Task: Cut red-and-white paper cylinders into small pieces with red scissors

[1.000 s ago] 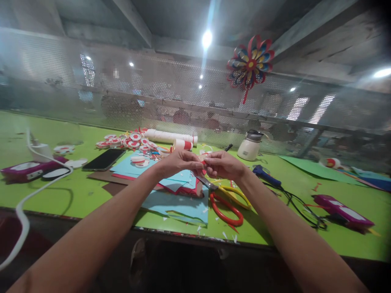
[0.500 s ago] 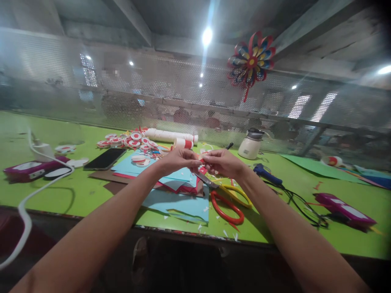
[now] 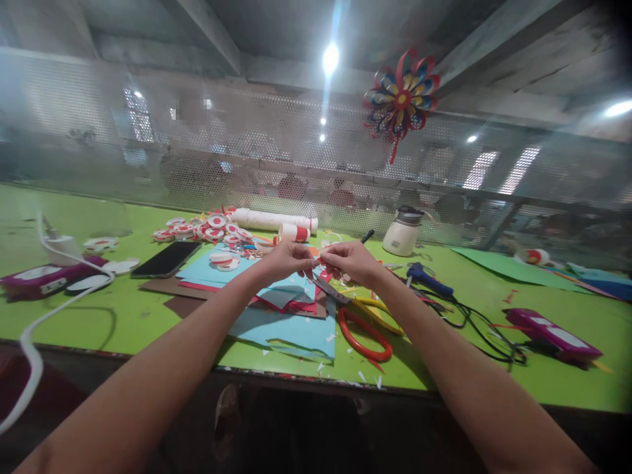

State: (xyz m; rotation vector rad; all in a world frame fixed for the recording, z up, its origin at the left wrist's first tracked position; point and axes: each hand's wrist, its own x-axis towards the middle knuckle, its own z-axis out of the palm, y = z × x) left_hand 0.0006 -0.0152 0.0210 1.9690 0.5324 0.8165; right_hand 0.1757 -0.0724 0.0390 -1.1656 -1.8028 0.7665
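While finished red-and-white paper discs (image 3: 207,230) pile up behind, left hand (image 3: 286,258) and right hand (image 3: 351,261) pinch a small red paper piece (image 3: 320,261), seemingly mid-assembly, fingertips closed.

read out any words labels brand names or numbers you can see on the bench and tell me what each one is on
No text can be read in this view.
White label on the purple case: too blurred.
White label on the other purple case: too blurred.
Red and white discs: only a pattern, no letters visible.
Phone: screen dark.

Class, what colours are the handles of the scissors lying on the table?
One red, one yellow: scissors, head view.
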